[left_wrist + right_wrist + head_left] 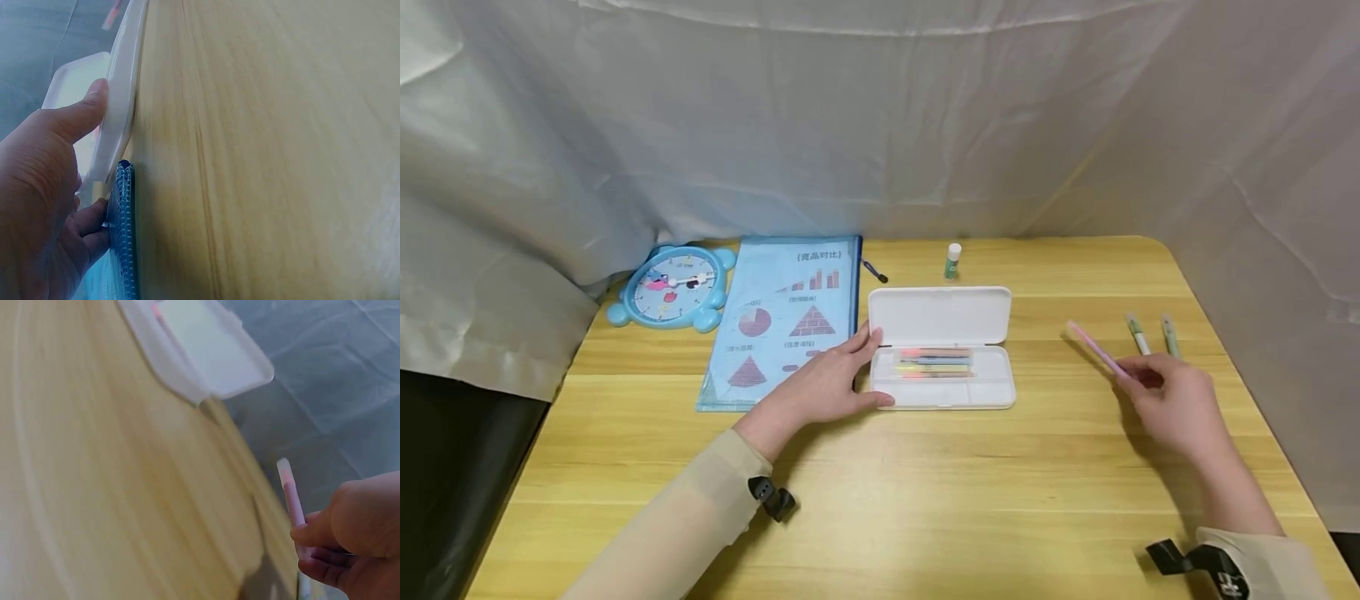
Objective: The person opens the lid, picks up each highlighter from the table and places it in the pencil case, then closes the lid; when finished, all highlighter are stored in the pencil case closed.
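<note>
A white pencil case point(938, 317) lies with its lid up in the middle of the table. Several coloured pens point(936, 362) lie side by side in its back compartment. My left hand point(824, 385) grips the case's left end, its thumb point(94, 106) at the front corner and the fingers towards the hinge. Off to the right, my right hand point(1180, 407) pinches a pink pen point(1096, 347) by one end. In the right wrist view the pen point(293, 503) is raised above the table, its pale tip pointing away from the hand.
Two green-and-white pens point(1138, 335) lie beyond the right hand. A glue stick point(952, 262) stands behind the case. Left of it are a blue zip folder point(775, 325), a small dark-tipped object point(874, 271) and a blue toy clock point(674, 288). Grey curtain point(880, 125) hangs behind.
</note>
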Tool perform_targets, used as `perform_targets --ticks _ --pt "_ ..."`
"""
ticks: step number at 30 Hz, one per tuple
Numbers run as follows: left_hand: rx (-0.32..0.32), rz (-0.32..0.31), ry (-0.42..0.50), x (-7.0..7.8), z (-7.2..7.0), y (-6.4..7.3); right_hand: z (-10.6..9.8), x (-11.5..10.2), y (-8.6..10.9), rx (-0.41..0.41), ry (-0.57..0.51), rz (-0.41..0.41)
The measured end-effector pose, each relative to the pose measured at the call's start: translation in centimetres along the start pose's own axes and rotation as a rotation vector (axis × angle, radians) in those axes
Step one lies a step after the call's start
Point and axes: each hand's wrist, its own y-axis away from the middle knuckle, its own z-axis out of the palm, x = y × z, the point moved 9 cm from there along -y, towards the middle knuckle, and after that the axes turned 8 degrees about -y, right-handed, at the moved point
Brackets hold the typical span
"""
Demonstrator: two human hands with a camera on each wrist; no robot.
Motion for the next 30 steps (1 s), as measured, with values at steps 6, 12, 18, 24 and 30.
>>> perform_targets --ticks 6,12,18,24,30 --pt "0.001 -0.001 -0.001 -0.1 0.0 0.0 -0.3 -2.7 -0.4 0.031 -0.05 -0.069" --pt "-0.001 -0.003 -0.001 -0.1 0.0 0.0 0.2 -6.2 -0.8 0.037 -0.095 -0.152" --pt "-0.004 0.0 -0.004 -0.1 0.1 0.0 2.1 -9.6 -1.1 0.01 -0.128 -0.245" --pt "-0.007 0.001 -0.004 -0.1 0.1 0.0 4.9 -12.5 -1.3 -0.077 -0.171 -0.31" --pt "-0.005 0.005 -0.004 0.0 0.0 0.0 7.2 -14.7 -1.3 -0.139 -0.212 -0.373"
